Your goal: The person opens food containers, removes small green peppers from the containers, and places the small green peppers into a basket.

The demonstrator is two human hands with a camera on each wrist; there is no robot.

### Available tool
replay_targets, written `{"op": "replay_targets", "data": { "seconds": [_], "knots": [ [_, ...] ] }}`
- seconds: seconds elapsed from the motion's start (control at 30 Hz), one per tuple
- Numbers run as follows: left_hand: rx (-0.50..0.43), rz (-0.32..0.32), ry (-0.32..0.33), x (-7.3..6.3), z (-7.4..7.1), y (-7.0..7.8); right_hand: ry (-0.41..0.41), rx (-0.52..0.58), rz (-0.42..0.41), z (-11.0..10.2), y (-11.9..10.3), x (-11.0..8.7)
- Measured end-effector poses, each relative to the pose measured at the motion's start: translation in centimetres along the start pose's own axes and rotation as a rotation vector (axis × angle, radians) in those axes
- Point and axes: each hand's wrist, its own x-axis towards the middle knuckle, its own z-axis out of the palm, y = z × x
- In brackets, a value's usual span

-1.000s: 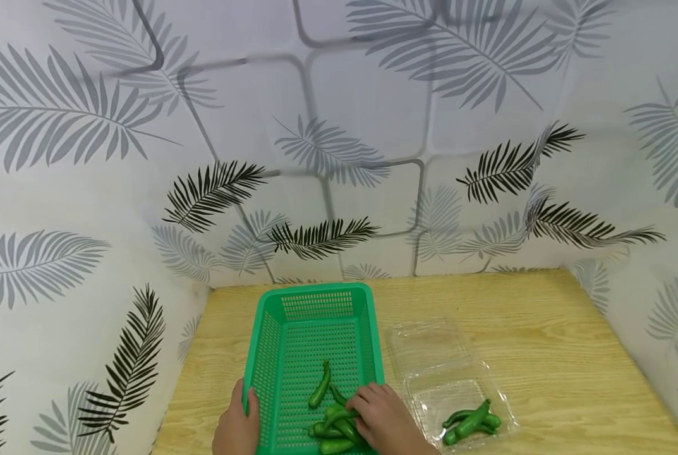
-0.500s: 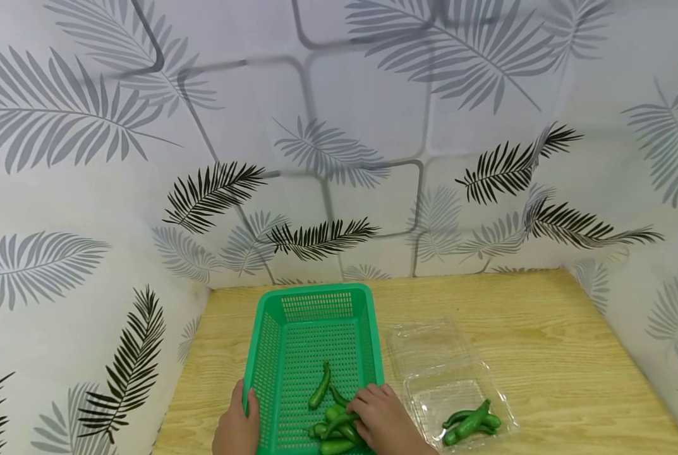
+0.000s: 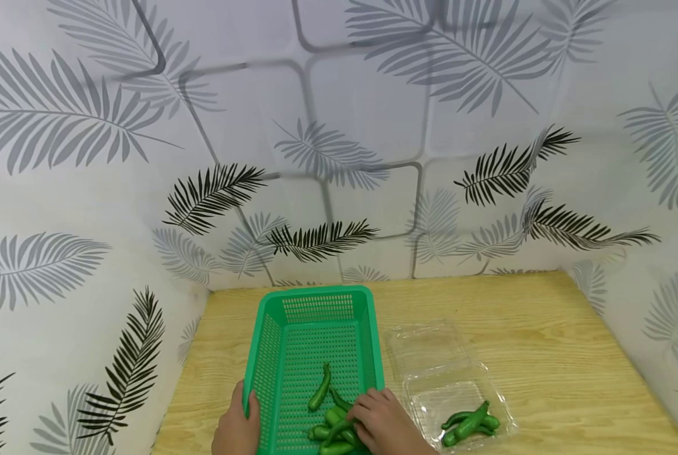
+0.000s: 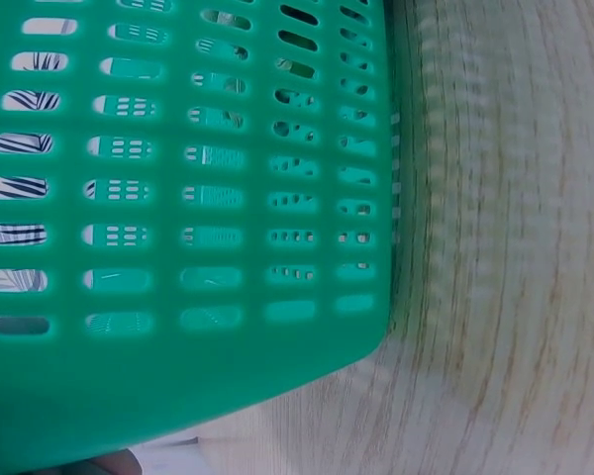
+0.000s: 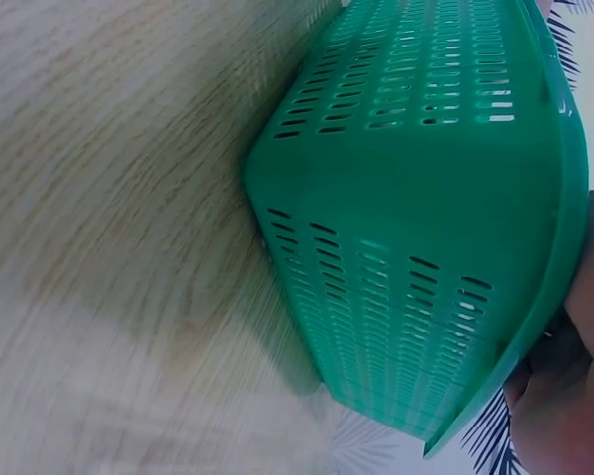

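Observation:
A green plastic basket (image 3: 316,289) with slotted walls stands on the table, long green peppers heaped at its near end. My left hand (image 3: 237,426) grips the basket's left rim, thumb inside; only a fingertip shows low in the left wrist view. Reaching over the right rim, my right hand (image 3: 385,422) pinches the end of a curved green pepper (image 3: 336,431) at the top of the heap. One pepper (image 3: 319,390) lies apart, farther up the basket floor. In the right wrist view, the basket wall (image 5: 396,188) hides the peppers from sight.
Right of the basket lies an open clear plastic clamshell box (image 3: 429,344), its near half holding a few green peppers (image 3: 471,424). The wood-grain table (image 3: 543,354) meets leaf-patterned wall covering (image 3: 367,208) at the back and on both sides.
The pepper in my right fingers has swung from lying nearly level to slanting downward. My left hand and the basket keep their place; the clamshell peppers are unchanged.

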Motion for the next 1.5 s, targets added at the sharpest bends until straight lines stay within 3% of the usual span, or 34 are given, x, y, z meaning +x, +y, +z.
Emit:
{"op": "replay_targets", "data": {
  "seconds": [0.17, 0.5, 0.63, 0.87, 1.03, 1.2, 1.33, 1.5],
  "knots": [
    [0.008, 0.016, 0.002, -0.1, -0.2, 0.1, 0.019, 0.057, -0.004, -0.1, 0.0, -0.3],
    [0.020, 0.018, 0.006, -0.3, -0.4, 0.4, 0.135, 0.163, -0.031, -1.7, 0.7, -0.5],
    [0.013, 0.058, 0.051, -0.5, 0.0, 0.0, 0.160, 0.148, 0.051, -3.4, 1.5, -1.4],
    [-0.011, 0.104, 0.104, -0.3, 0.3, 0.1, 0.166, -0.018, 0.239, -6.4, 5.0, -3.8],
    [-0.013, 0.094, 0.096, -0.4, 0.2, 0.1, 0.071, -0.068, 0.405, -8.0, 6.6, -6.2],
    [-0.009, 0.078, 0.079, -0.5, 0.1, 0.0, -0.149, -0.036, 0.585, -9.1, 7.3, -8.1],
    [-0.004, 0.065, 0.066, -0.5, 0.0, 0.0, -0.267, 0.006, 0.615, -9.1, 7.8, -9.4],
    [-0.003, 0.070, 0.062, -0.4, 0.1, 0.1, -0.304, 0.092, 0.644, -8.7, 8.2, -9.8]
  ]
}}
